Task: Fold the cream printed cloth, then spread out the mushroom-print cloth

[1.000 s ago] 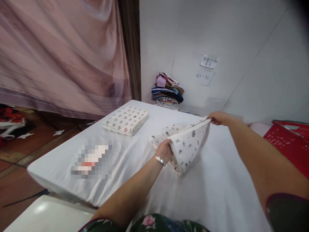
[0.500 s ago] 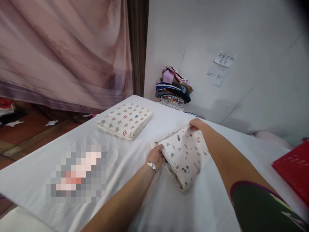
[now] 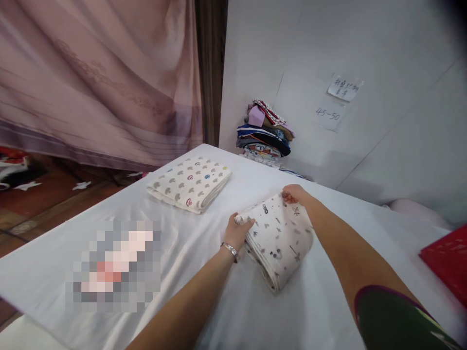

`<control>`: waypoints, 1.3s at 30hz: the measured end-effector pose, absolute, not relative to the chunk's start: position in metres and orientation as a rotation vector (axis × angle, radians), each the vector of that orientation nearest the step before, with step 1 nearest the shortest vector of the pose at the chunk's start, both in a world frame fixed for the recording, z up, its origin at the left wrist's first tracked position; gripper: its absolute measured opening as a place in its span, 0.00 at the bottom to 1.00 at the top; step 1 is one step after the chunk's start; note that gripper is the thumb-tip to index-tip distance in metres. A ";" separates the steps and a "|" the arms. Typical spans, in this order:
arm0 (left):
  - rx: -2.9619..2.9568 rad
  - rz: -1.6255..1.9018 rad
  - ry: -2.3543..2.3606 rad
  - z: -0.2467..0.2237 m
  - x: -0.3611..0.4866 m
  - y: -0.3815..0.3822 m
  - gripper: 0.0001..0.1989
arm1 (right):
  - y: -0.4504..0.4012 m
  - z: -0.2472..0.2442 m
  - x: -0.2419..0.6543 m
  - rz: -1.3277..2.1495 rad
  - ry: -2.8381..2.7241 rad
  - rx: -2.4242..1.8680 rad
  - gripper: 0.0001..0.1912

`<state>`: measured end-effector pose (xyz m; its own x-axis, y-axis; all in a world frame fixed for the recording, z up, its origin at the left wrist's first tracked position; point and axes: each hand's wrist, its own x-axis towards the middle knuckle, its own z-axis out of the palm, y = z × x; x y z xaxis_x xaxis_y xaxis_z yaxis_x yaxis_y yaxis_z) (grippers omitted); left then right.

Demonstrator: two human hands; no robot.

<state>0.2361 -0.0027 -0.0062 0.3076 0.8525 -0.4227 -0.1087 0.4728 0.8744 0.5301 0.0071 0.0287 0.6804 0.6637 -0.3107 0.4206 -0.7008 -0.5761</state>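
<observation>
A white printed cloth point(image 3: 279, 238), folded into a thick rectangle with its layered edge toward me, lies on the white-covered table point(image 3: 175, 272). My left hand point(image 3: 239, 229) grips its left corner, the thumb over the top and the fingers hidden behind the edge. At the far corner, my right hand point(image 3: 294, 194) pinches the cloth between bent fingers. Farther back to the left rests a second folded cloth point(image 3: 189, 182), white with grey, red and blue mushroom-like prints; neither hand touches it.
Piled clothes point(image 3: 264, 129) stand against the wall behind the table. A red object point(image 3: 447, 260) sits at the right edge. On the left, a pixelated patch hides something on the table. A pink curtain point(image 3: 109, 82) hangs behind, and paper notes point(image 3: 343, 90) are on the wall.
The cloth's far part now lies flatter and lower over the fold. My left thumb has come over the top of the corner, and my right hand has shifted slightly left and toward me.
</observation>
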 end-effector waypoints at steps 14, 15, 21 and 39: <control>2.033 0.687 1.289 -0.014 0.225 0.006 0.27 | -0.052 0.012 0.522 0.212 -1.249 -2.560 0.16; 2.077 0.715 1.302 -0.015 0.225 0.007 0.27 | -0.051 0.012 0.520 0.203 -1.264 -2.568 0.16; 2.206 0.694 1.432 -0.025 0.221 0.017 0.24 | -0.046 0.003 0.518 0.265 -1.342 -2.640 0.19; 2.207 0.464 1.364 -0.016 0.219 0.017 0.27 | -0.087 0.009 0.558 0.755 -0.863 -2.606 0.43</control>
<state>0.2193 0.0167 -0.0163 0.4397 0.8978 0.0259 0.7273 -0.3728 0.5763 0.5580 -0.0868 0.0090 0.6825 0.6202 -0.3867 0.4661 -0.7769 -0.4234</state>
